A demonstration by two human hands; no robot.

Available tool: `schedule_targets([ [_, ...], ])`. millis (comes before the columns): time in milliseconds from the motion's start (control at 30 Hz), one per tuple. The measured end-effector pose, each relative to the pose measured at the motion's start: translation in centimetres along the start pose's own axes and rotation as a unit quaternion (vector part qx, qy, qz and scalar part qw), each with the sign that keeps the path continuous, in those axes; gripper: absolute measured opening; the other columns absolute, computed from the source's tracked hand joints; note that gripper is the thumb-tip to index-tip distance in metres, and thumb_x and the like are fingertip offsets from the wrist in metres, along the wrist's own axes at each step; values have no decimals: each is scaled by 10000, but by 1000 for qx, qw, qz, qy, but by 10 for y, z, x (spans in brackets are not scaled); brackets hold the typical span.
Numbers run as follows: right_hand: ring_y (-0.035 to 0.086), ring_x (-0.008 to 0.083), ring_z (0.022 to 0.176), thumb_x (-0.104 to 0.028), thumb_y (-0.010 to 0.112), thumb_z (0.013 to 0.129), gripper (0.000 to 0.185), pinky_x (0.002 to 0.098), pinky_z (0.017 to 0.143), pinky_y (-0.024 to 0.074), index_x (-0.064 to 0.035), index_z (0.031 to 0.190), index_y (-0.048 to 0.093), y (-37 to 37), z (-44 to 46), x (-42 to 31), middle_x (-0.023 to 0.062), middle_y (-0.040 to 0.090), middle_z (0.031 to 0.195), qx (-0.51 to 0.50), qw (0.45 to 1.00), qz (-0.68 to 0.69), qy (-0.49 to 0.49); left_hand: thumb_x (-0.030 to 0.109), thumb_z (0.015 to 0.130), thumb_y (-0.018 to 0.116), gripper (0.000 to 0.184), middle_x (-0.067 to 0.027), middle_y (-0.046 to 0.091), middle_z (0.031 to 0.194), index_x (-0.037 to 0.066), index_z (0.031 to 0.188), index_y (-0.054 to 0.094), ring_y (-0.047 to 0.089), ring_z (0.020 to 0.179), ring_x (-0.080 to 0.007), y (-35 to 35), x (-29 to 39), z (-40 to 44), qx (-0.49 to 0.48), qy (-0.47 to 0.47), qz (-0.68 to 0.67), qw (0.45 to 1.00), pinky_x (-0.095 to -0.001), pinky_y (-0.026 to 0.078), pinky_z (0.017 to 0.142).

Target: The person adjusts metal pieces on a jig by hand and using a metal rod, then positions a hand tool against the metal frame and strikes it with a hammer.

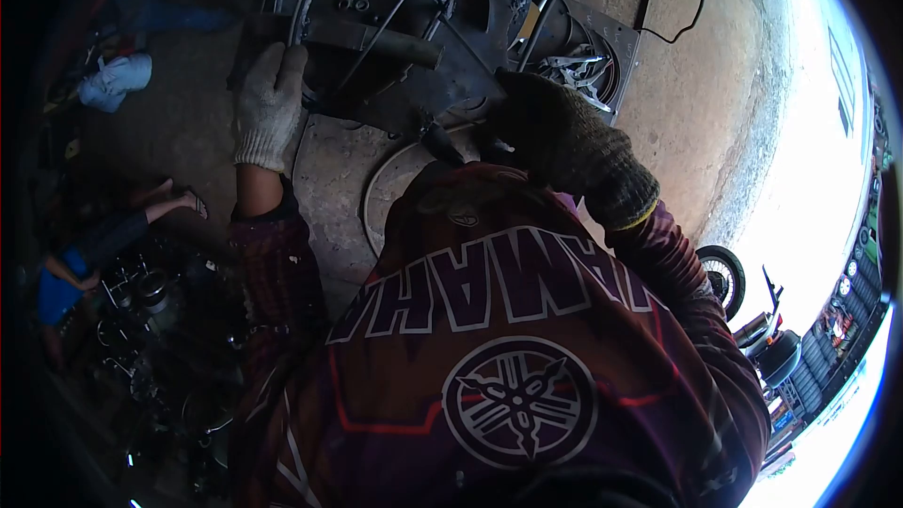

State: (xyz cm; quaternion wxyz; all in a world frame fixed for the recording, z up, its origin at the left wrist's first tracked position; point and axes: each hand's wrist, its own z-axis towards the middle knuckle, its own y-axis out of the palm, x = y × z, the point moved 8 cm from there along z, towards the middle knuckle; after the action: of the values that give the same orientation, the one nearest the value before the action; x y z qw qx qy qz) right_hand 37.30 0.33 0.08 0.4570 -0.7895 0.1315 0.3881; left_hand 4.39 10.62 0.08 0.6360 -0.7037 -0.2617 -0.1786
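Note:
My left hand (270, 108), in a pale knitted glove, is closed at the lower end of a curved metal rod (305, 2). This rod belongs to a welded frame of bent rods standing over a dark metal plate (376, 108). A thick tube (400, 45) lies across the plate beside my left hand. My right hand (583, 150), in a dark, dirty glove, is curled at the plate's right edge. Deep shadow hides its fingers and whatever they hold. Beyond it, shiny locking pliers (581, 71) lie on a plate with a round opening. Two small metal rings (354, 1) sit near the rods.
A pale hose or cable (369, 198) curves over the concrete floor (682, 85). A thin black cable (673, 39) runs at the upper right. At left a person in blue (66, 282) sits near metal parts (150, 292). A motorcycle (776, 353) stands outside at right.

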Motion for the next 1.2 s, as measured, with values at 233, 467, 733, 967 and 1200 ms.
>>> schedule_targets([
  [233,536,359,1312,-165,765,851,474,397,1096,465,-52,1295,644,8,-21,10,224,550,1412,53,972,-167,-156,506,958,648,612,-235,669,1270,-28,1257,661,634,1201,-357,2,-12,3,3,12,12,1000,-382,471,1013],
  [467,627,208,1138,-100,700,938,582,343,1009,506,-19,1470,477,4,-33,26,134,631,1280,122,982,-38,-138,513,960,639,598,-235,695,1187,-10,1251,662,666,1121,-357,1,-6,-1,10,2,7,1000,-387,490,957],
  [733,636,142,1001,-54,667,956,594,302,897,544,-33,1505,442,23,-34,25,65,651,1184,138,977,163,12,420,1008,600,446,-213,681,901,-19,1037,676,670,833,-319,-1,16,1,-43,74,-17,996,-402,488,746],
  [967,624,134,894,-35,639,966,620,296,732,556,-94,1540,414,81,-38,0,49,637,1153,249,850,447,125,364,1001,624,377,-176,643,755,-3,917,649,648,681,-297,-1,35,10,-165,175,-47,969,-395,466,619],
  [1200,628,135,874,-82,677,950,643,288,663,559,-106,1539,421,108,-23,-57,41,636,1158,367,763,482,227,361,985,649,377,-175,640,691,14,840,617,659,641,-360,-3,38,14,-193,281,-25,940,-434,473,569],
])
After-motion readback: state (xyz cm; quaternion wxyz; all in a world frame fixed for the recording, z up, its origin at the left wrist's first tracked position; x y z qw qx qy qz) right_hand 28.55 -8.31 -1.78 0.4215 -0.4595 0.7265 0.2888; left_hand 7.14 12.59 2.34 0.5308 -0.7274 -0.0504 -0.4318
